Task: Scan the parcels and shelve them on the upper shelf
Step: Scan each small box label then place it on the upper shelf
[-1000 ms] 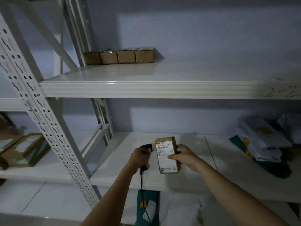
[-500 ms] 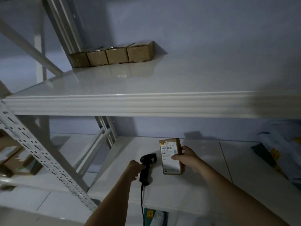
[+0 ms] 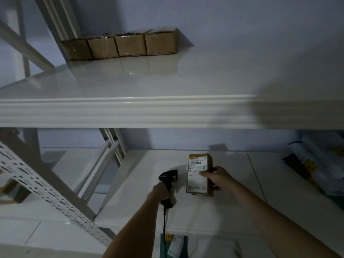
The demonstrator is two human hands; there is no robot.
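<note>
My right hand (image 3: 216,178) grips a small brown cardboard parcel (image 3: 198,174) by its right side, white label facing me, above the lower shelf (image 3: 223,211). My left hand (image 3: 161,192) holds a black corded barcode scanner (image 3: 168,177) just left of the parcel, its head a short gap from the label. The upper shelf (image 3: 167,84) spreads above, with several brown boxes (image 3: 121,46) lined up in a row at its back left.
White perforated rack uprights (image 3: 46,194) and diagonal braces stand at the left. A pile of white and green mail bags (image 3: 316,164) lies at the right of the lower shelf. More packages (image 3: 175,244) sit below the shelf edge.
The view has tilted upward, showing more of the upper shelf. The scanner has drawn apart from the parcel's label to the left. My right hand still holds the parcel.
</note>
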